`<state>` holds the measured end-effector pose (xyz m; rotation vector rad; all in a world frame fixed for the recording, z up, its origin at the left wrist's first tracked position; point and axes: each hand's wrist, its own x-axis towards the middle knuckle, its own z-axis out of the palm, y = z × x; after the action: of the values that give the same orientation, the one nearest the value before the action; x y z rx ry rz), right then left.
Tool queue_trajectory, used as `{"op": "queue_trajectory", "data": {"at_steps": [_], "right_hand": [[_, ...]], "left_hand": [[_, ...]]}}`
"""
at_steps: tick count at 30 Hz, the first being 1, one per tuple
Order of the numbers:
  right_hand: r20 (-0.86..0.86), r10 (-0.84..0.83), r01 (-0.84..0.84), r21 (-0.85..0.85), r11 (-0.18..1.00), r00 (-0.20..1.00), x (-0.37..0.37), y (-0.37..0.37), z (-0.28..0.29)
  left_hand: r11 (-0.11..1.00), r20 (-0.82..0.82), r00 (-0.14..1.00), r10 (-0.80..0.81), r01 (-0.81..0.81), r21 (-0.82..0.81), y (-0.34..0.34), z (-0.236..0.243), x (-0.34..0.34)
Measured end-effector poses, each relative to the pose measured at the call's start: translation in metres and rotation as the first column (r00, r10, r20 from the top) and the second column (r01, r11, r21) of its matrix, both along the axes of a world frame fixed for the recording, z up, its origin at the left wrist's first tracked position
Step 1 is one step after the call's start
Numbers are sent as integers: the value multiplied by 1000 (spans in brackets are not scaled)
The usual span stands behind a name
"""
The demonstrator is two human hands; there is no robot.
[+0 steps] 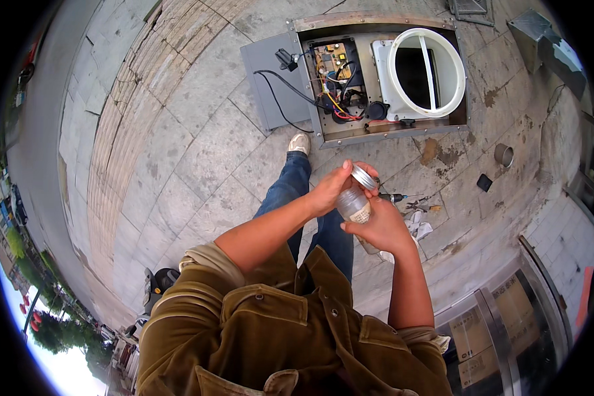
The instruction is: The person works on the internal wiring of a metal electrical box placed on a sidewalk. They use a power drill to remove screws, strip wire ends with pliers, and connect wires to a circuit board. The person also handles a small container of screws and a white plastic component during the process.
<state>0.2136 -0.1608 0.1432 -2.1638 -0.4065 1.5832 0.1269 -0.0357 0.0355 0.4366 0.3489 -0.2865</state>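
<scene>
In front of my body I hold a clear jar (pixel 351 202) with a pale label. My right hand (pixel 384 226) is wrapped around the jar's side. The fingers of my left hand (pixel 332 190) close on its silver screw lid (pixel 363 177). The lid sits tilted at the jar's mouth; whether it is loose from the rim I cannot tell. What the jar contains is hard to make out. Beyond my hands lies an opened metal appliance housing (pixel 383 137), with a circuit board (pixel 333 59), coloured wires and a white round duct collar (pixel 457 86).
A grey panel (pixel 261 66) with a black cable lies beside the housing. Right of my hands are a drill-like tool (pixel 394 197), a white rag (pixel 418 226), a metal ring (pixel 503 155) and a small black piece (pixel 484 182). Cardboard boxes (pixel 472 333) show behind glass.
</scene>
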Motion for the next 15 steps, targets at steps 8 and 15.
{"op": "queue_trajectory", "data": {"at_steps": [8,15], "right_hand": [[87,-22,27,-61,998,996,-7,4,4],[148,-139,124,103,987,979,-13,-11,6]], "left_hand": [[979,-126,990,-58,32,-200,9,3,12],[946,-208,977,-41,-29,-324,15,15,26]]}}
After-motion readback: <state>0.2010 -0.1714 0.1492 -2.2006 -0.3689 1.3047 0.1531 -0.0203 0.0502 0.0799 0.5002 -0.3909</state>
